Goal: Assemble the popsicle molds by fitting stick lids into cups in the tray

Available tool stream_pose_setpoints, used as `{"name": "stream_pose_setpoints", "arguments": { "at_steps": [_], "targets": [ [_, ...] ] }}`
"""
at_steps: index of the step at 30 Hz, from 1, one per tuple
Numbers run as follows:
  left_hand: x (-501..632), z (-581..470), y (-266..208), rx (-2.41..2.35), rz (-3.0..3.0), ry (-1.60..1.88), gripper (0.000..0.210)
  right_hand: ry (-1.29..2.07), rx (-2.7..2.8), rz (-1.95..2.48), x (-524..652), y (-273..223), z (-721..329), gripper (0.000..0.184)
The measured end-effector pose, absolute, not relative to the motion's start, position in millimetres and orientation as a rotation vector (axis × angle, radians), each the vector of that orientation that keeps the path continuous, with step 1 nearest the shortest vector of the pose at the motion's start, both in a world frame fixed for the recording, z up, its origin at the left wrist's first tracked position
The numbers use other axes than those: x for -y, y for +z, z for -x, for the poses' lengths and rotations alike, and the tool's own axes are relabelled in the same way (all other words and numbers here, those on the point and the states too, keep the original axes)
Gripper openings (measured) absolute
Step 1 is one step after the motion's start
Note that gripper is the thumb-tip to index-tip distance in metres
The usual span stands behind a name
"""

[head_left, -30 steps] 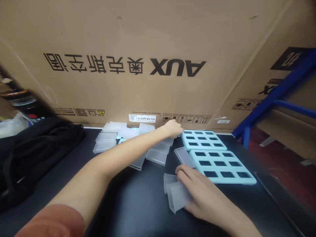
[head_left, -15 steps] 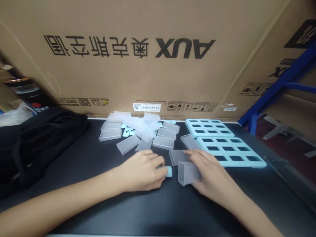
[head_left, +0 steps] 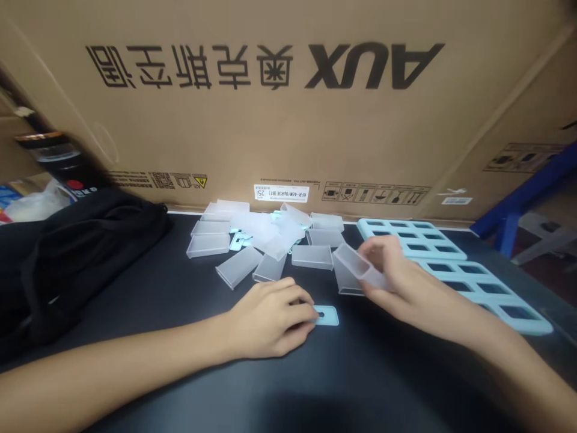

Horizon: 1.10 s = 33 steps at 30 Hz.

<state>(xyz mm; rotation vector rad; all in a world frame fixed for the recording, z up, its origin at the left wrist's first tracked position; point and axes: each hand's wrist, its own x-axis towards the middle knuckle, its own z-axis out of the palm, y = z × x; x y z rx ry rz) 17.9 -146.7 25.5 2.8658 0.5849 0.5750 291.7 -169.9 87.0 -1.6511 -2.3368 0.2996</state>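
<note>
Black tabletop (head_left: 225, 388) ran back toward the carton (head_left: 225, 132), roomy on the near side! I had my right hand (head_left: 399, 276) clamped on a translucent case (head_left: 355, 261); my left hand (head_left: 270, 319) touched a blue plate (head_left: 330, 316) lying there, grip unclear.

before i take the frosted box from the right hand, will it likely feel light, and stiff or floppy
The frosted box is probably light, since its walls look thin and its end open. It seems fairly stiff: its edges run straight in the right hand. Its flat sides suggest sliding rather than rolling.

One view — from the head, forward and down, table (head_left: 383, 385) near.
</note>
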Motion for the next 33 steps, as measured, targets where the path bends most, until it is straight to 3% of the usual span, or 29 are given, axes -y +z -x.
{"name": "stream_pose_setpoints", "arguments": {
  "at_steps": [6, 12, 23, 33],
  "targets": [
    [154, -9, 22, -0.664, -2.660, 0.600, 0.015, 0.419, 2.325, 1.349, 183, 85, -297, 0.019],
    [157, -5, 23, -0.806, -2.409, 0.570, 0.031, 0.355, 2.169, 1.294, 197, 79, -281, 0.050],
    [150, -6, 20, -0.855, -2.251, 0.525, 0.035, 0.349, 2.378, 1.090, 189, 70, -255, 0.057],
    [151, -8, 22, -0.873, -2.197, 0.524, 0.039, 0.127, 2.378, 0.983, 195, 51, -242, 0.047]
  ]
}}
